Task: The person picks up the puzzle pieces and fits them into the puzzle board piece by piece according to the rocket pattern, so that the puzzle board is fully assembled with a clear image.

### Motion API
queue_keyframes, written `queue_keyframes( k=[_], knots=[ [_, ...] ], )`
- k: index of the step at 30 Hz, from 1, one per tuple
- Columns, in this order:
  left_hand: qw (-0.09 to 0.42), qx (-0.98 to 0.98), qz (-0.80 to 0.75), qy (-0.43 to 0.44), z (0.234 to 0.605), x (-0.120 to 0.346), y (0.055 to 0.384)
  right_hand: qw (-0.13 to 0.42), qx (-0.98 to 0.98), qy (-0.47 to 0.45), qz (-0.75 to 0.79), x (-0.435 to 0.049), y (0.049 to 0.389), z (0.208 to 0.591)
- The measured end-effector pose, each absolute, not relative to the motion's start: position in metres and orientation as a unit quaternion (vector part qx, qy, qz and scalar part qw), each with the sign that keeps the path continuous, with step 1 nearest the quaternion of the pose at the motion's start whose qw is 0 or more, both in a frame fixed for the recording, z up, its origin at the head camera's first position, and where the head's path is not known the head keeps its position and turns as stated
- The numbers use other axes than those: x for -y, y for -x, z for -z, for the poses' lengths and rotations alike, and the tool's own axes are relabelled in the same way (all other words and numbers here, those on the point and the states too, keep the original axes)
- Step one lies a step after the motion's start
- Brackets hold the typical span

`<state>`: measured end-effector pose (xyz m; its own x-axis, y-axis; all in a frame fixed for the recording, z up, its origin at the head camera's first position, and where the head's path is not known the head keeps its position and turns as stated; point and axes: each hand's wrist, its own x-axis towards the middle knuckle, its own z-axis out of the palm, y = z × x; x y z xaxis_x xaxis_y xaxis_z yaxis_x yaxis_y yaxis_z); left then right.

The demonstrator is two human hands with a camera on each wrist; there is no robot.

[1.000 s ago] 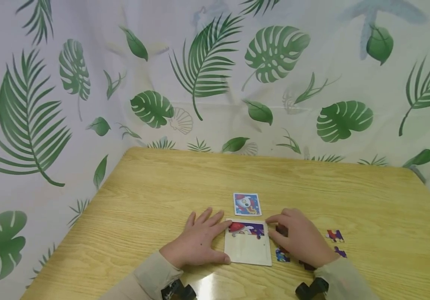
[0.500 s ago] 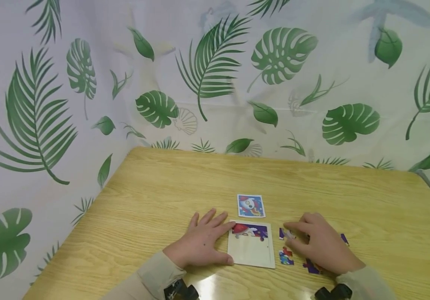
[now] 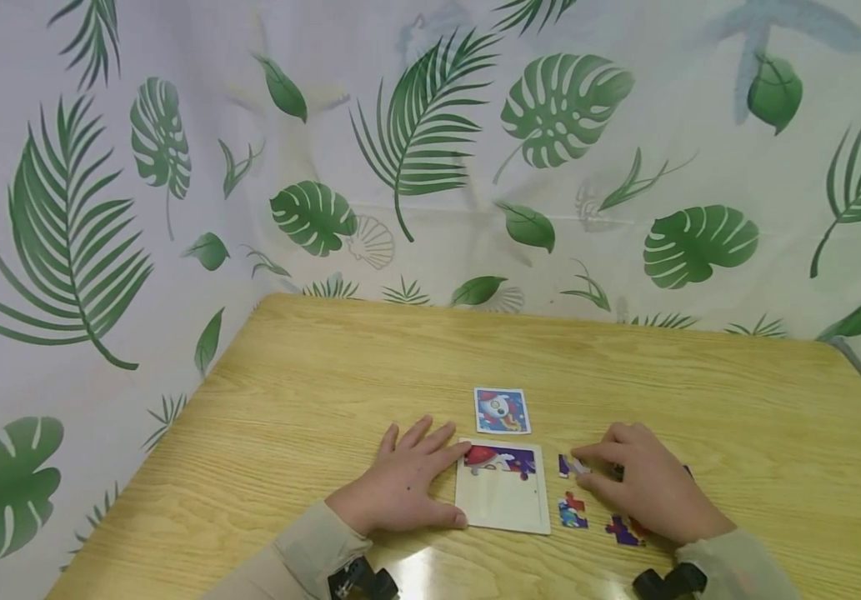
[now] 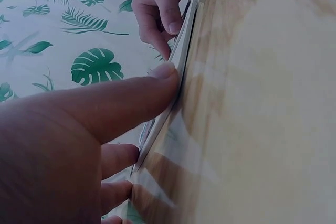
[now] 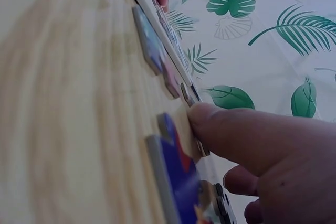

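Note:
My left hand (image 3: 403,487) lies with fingers spread at the left side of the puzzle tray (image 3: 505,504); its thumb and index fingertip touch the tray's edge. Several joined jigsaw pieces (image 3: 501,459) fill the tray's top strip, showing red, white and purple. To the right of the tray, my right hand (image 3: 643,483) pinches a small jigsaw piece (image 3: 576,467) between thumb and index finger, low over the table. In the right wrist view, the thumb (image 5: 210,119) presses on that piece's edge. The palm hides part of the loose pieces.
A picture card (image 3: 502,411) of a white and red cartoon figure lies just behind the tray. Loose pieces sit near the right hand: a blue-red one (image 3: 573,510) and a purple one (image 3: 625,531). A leaf-patterned cloth (image 3: 430,150) hangs behind the wooden table (image 3: 370,350).
My right hand has moved right, away from the tray's right edge, to the small piece beside it, uncovering loose pieces. The left hand has stayed at the tray. The head view has shifted slightly.

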<state>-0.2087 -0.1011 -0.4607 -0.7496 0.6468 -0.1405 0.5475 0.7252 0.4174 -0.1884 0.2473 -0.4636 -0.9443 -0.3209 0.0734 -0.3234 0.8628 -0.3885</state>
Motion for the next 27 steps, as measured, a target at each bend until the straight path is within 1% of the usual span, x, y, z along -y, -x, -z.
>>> queue_keyframes(
  k=[4, 11, 27],
  knots=[
    [0.139, -0.918, -0.176, -0.326, 0.4606, 0.1003, 0.2089, -0.005, 0.968, -0.155, -0.195, -0.2475, 0.1892, 0.4635],
    [0.141, -0.918, -0.172, -0.328, 0.4596, 0.0991, 0.2091, 0.003, 0.965, -0.161, -0.205, -0.2453, 0.1902, 0.4634],
    [0.145, -0.917, -0.180, -0.326, 0.4598, 0.1003, 0.2083, -0.005, 0.959, -0.151, -0.239, -0.2384, 0.1927, 0.4659]
  ],
)
